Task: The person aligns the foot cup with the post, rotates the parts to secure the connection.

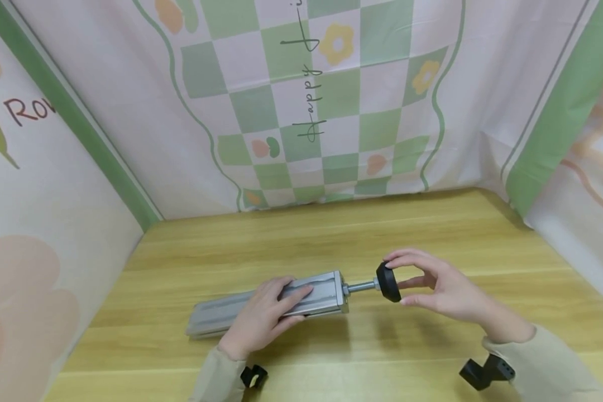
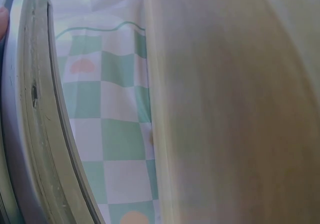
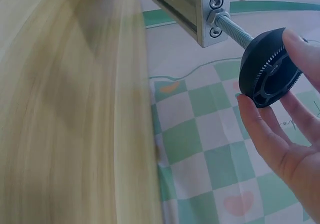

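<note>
A long silver aluminium profile bar lies crosswise over the table, its right end raised above a shadow. My left hand grips it around the middle, fingers over the top and thumb along the near side. From the capped right end juts a threaded rod with a nut at the cap. On the rod's outer end sits a round black levelling foot. The fingertips and thumb of my right hand hold this foot by its rim. Its ribbed, hollow underside faces that palm in the right wrist view. Two screws show in the end cap.
The wood-grain table reaches back to a hanging cloth with green and white checks. Printed cloths also stand at the left and right sides. A black wrist mount is on the right sleeve, another by the left.
</note>
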`<state>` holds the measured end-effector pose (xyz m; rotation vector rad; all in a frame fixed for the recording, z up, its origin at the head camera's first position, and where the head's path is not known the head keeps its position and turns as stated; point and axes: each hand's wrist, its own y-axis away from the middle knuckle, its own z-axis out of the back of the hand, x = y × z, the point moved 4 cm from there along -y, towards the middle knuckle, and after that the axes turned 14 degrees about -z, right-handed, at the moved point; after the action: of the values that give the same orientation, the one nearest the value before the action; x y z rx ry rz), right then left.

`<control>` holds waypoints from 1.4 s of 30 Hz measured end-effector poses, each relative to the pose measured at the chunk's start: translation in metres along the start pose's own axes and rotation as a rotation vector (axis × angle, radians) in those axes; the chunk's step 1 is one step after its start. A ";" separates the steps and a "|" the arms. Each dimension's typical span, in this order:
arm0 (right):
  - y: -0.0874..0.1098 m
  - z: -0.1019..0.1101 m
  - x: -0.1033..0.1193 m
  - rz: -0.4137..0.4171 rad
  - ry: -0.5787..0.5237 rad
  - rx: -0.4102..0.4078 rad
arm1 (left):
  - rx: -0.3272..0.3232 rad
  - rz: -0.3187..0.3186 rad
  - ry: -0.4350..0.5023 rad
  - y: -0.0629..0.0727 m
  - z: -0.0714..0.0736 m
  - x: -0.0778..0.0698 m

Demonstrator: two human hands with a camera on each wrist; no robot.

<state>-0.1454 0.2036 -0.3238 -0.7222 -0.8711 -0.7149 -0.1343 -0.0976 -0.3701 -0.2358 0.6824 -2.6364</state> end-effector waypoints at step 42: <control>-0.007 0.001 0.007 -0.034 0.105 -0.037 | -0.018 0.021 0.008 0.000 0.004 0.002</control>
<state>-0.1482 0.1989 -0.3149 -0.6976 -0.7777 -0.7938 -0.1347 -0.1001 -0.3663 -0.2223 0.7083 -2.6130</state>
